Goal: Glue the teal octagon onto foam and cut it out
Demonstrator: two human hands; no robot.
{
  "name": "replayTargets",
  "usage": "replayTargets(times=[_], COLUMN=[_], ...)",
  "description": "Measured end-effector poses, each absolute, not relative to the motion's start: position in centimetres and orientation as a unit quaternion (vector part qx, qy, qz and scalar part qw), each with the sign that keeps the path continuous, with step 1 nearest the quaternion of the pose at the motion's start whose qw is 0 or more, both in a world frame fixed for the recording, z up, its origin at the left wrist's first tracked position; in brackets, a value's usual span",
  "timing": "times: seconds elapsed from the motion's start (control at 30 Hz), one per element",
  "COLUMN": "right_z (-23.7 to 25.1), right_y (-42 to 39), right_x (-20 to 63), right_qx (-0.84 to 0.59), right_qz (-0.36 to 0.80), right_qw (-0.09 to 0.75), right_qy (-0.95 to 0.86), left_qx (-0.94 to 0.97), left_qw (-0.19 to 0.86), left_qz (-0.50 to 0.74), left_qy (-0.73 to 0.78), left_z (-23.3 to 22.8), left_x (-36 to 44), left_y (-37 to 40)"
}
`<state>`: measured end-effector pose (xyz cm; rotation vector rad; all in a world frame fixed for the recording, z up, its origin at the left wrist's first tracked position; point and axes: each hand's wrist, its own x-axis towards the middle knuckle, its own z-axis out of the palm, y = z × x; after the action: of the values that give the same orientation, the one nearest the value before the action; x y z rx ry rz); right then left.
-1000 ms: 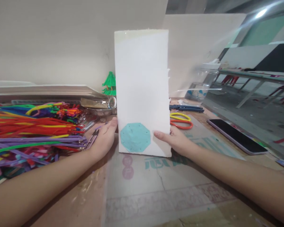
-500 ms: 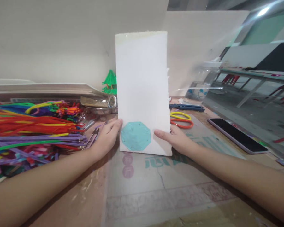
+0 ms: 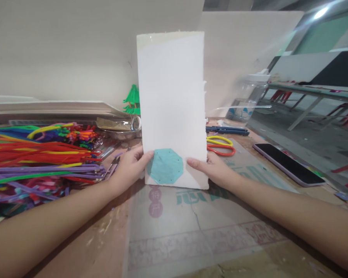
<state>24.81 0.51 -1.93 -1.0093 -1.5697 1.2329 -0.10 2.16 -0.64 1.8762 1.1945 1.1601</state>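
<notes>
A white foam board (image 3: pixel 172 92) stands upright in front of me, its right edge ragged. Low on its face lies a light-blue octagon (image 3: pixel 166 166) with small dark dots near its corners. My left hand (image 3: pixel 130 164) grips the board's lower left edge, the thumb on the front touching the octagon's upper left. At the lower right edge my right hand (image 3: pixel 216 168) holds the board too, its thumb flat on the front just right of the octagon. The fingers behind the board are hidden.
Bundles of coloured pipe cleaners (image 3: pixel 40 152) fill the left side. Behind the board stand a small green tree (image 3: pixel 132 101) and a clear bottle (image 3: pixel 246 98). To the right lie scissors with yellow and red handles (image 3: pixel 222 146), a dark-blue cutter (image 3: pixel 229 130) and a phone (image 3: pixel 287 164).
The board's top has shifted slightly up and left and looks a bit larger. My left thumb has come further onto the front, over the octagon's edge.
</notes>
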Motion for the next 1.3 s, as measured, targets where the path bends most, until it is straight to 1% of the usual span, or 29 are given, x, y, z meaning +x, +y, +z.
replayTargets(times=[0.23, 0.47, 0.8, 1.1, 1.3], right_z=[-1.90, -1.87, -1.80, -1.91, -1.84], right_y=[0.47, 0.51, 0.52, 0.46, 0.47], right_x=[24.79, 24.78, 24.81, 24.84, 24.83], right_qx=[-0.403, -0.401, -0.407, -0.405, -0.399], right_qz=[0.505, 0.498, 0.502, 0.500, 0.490], right_qw=[0.437, 0.440, 0.435, 0.434, 0.439], right_qy=[-0.626, -0.630, -0.627, -0.630, -0.639], left_qx=[0.703, 0.712, 0.692, 0.717, 0.714], left_qw=[0.288, 0.308, 0.342, 0.292, 0.288], left_qz=[0.460, 0.441, 0.458, 0.428, 0.433], left_qy=[0.460, 0.451, 0.441, 0.467, 0.469], left_z=[-0.54, -0.98, -0.13, -0.09, -0.08], left_x=[-0.22, -0.44, -0.15, -0.29, -0.11], left_y=[1.96, 2.35, 1.78, 1.90, 1.89])
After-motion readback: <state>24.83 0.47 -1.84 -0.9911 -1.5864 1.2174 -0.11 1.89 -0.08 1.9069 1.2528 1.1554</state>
